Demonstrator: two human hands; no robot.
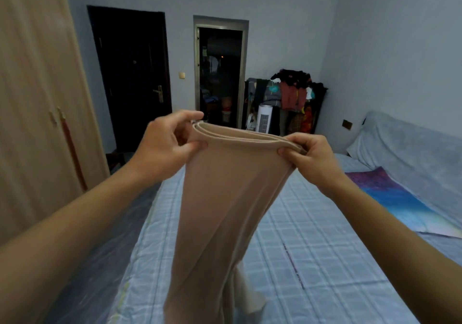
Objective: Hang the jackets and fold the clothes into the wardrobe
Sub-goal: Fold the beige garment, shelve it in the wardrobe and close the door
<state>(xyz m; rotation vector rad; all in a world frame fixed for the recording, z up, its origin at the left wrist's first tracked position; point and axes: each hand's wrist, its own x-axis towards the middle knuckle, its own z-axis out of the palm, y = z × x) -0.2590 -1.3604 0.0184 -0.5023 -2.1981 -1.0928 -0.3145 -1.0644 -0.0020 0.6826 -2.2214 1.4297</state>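
A beige garment [220,198] hangs in front of me, folded in layers along its top edge. My left hand [165,143] pinches the left end of that edge between thumb and fingers. My right hand [307,156] pinches the right end. The cloth drops straight down over the bed [312,236], and its lower end passes out of view at the bottom. The light wooden wardrobe [37,98] stands at the left with its doors closed.
The bed has a blue checked sheet and a colourful cloth [400,198] at its right side. A dark door [132,73] and an open doorway [220,73] are on the far wall. A rack heaped with clothes [292,96] and a white fan stand in the corner.
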